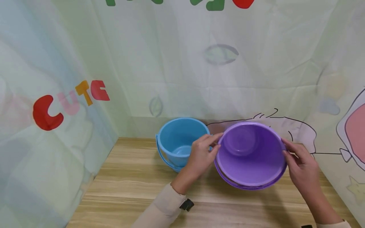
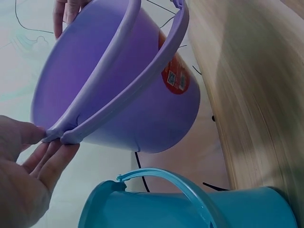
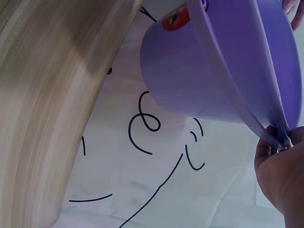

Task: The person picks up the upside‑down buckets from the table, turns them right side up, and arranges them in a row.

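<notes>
Both hands hold a purple bucket (image 1: 253, 158) by opposite sides of its rim, tilted so its mouth faces the head camera. My left hand (image 1: 203, 153) pinches the rim where the handle joins it, thumb and fingers on either side, as the left wrist view shows. On the far side, my right hand (image 1: 303, 164) grips the rim at the other handle joint. The purple handle (image 2: 142, 78) hangs along the lower rim. In the wrist views the bucket is lifted above the table, and a red sticker (image 2: 175, 76) shows on its outside. Its inside holds nothing visible.
A light blue bucket (image 1: 182, 137) stands upright on the wood-grain table (image 1: 134, 193), left of the purple one and partly behind my left hand. Its handle (image 1: 163, 155) hangs down in front. A printed cloth (image 1: 171, 63) with letters and drawings covers the walls behind and beside the table.
</notes>
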Tool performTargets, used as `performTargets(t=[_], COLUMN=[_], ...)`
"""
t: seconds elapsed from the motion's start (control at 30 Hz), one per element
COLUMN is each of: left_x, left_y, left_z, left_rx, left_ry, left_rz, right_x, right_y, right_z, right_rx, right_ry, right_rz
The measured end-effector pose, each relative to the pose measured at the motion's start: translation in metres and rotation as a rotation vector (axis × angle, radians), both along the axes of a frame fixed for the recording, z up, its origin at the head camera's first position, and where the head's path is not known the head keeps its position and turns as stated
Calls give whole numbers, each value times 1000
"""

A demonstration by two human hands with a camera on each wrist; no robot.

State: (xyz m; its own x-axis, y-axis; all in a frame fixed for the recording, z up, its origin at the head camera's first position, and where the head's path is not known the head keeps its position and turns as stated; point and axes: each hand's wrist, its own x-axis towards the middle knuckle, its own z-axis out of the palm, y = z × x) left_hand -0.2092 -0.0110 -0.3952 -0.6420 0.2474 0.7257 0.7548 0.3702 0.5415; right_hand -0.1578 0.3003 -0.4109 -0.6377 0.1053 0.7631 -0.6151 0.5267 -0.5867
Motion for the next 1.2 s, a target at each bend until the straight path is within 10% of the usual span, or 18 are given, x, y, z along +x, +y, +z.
performTargets(t=[1.2], left_x=[-17], left_y=[17], left_z=[1], left_rx=[54], left_ry=[-427], left_rz=[28], right_x=[-15], right_y=[21], right_z=[3], right_rx=[134], right_ry=[-391], right_rz=[-48])
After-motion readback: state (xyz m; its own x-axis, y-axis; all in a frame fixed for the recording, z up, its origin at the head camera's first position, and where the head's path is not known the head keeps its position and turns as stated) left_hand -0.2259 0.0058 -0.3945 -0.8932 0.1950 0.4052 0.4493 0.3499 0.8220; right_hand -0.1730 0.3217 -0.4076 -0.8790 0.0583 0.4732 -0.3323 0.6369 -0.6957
